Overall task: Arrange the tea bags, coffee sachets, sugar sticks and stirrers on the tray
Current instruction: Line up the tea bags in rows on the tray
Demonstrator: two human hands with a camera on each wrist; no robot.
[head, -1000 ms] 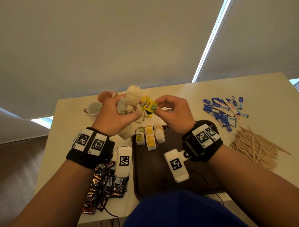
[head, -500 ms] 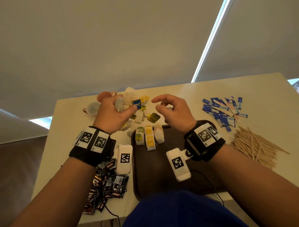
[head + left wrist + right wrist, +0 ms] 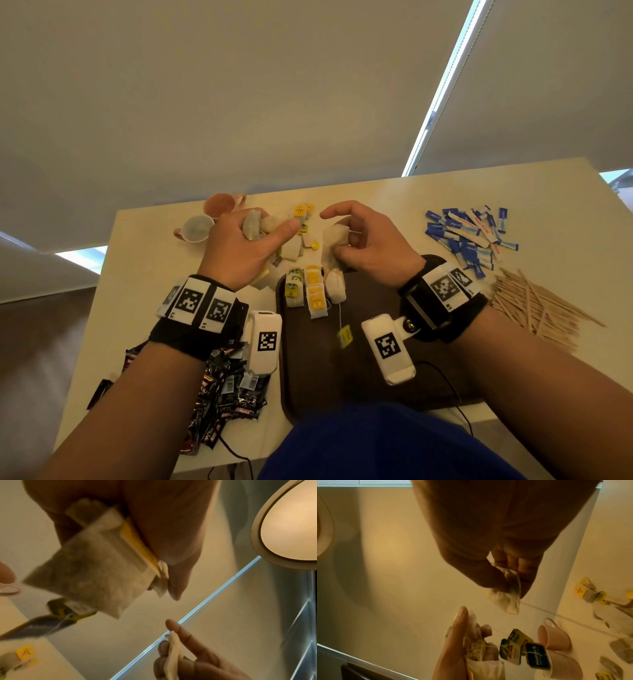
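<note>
My left hand (image 3: 270, 228) grips a bunch of tea bags (image 3: 257, 226) above the table; they show close up in the left wrist view as a bundle of tea bags (image 3: 96, 574) with tags hanging below. My right hand (image 3: 339, 236) pinches one tea bag (image 3: 334, 240) just beyond the brown tray (image 3: 342, 370); in the right wrist view the pinched bag (image 3: 508, 597) sits between thumb and fingers. Three short rows of tea bags (image 3: 315, 291) lie at the tray's far left corner. A yellow tag (image 3: 345, 336) on a string lies on the tray.
Loose tea bags (image 3: 301, 219) lie between my hands. Two pink cups (image 3: 197, 228) stand at the far left. Blue sugar sticks (image 3: 469, 236) and wooden stirrers (image 3: 534, 305) lie to the right. Dark coffee sachets (image 3: 226, 387) are piled left of the tray.
My right hand let go of a green-and-yellow tag and now pinches a tea bag. My left hand has sunk lower with its bunch. A yellow tag on a string now lies on the tray.
</note>
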